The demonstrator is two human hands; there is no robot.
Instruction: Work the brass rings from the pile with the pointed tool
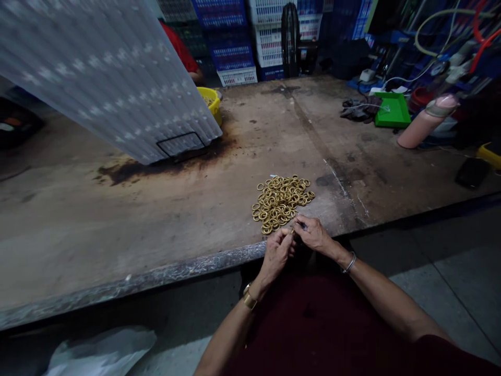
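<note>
Taking the meeting point of the two hands as the clock's centre, a big grey ridged panel (pixel 129 89) leans between 10 and 11 o'clock, ridges slanting down toward the right. At 11, past its right edge, sits a yellow basin (pixel 216 107), partly hidden. Much nearer, also toward 11, a pile of rings (pixel 281 201) lies on the worn wooden table (pixel 188 209), close to the front edge. The pile stretches roughly from 7 to 1 o'clock; its rings tip every way — some flat, others propped on neighbours. They are dull gold, round and plain, with open centres. At 7 o'clock the left hand (pixel 278 248) pinches a gold ring (pixel 292 230), too small and covered to show its direction. At 3 the right hand (pixel 312 233) curls in beside it — whether its fingers close on anything, I cannot tell. Farther out, a green tray (pixel 392 112) lies toward 1, a pink bottle (pixel 418 129) tilts near 2.
</note>
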